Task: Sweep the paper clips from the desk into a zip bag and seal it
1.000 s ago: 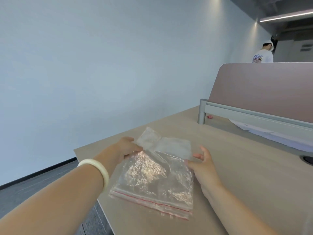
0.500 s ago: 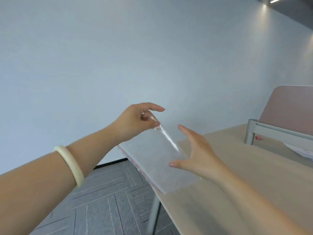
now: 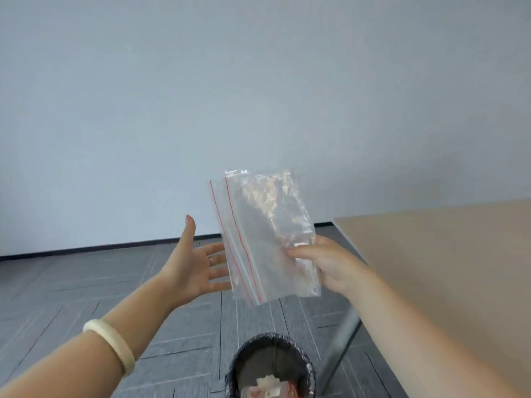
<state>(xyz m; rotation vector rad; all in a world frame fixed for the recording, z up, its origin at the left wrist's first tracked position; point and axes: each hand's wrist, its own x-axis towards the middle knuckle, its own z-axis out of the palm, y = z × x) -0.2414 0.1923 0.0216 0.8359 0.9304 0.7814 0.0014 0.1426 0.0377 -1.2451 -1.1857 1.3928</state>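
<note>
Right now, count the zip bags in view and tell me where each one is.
2, by the two red zip lines. Both zip bags are stacked together, pinched in the right hand, held up over the floor left of the desk. More could be hidden between them.

Clear zip bag [image 3: 267,239] with red seal lines, held upright in air beside desk [image 3: 442,268], crinkled

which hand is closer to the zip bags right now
Right. The right hand pinches the zip bags along their right edge, holding them up beside the desk. The left hand is open, palm toward the bags; I cannot tell whether its fingers touch them.
</note>
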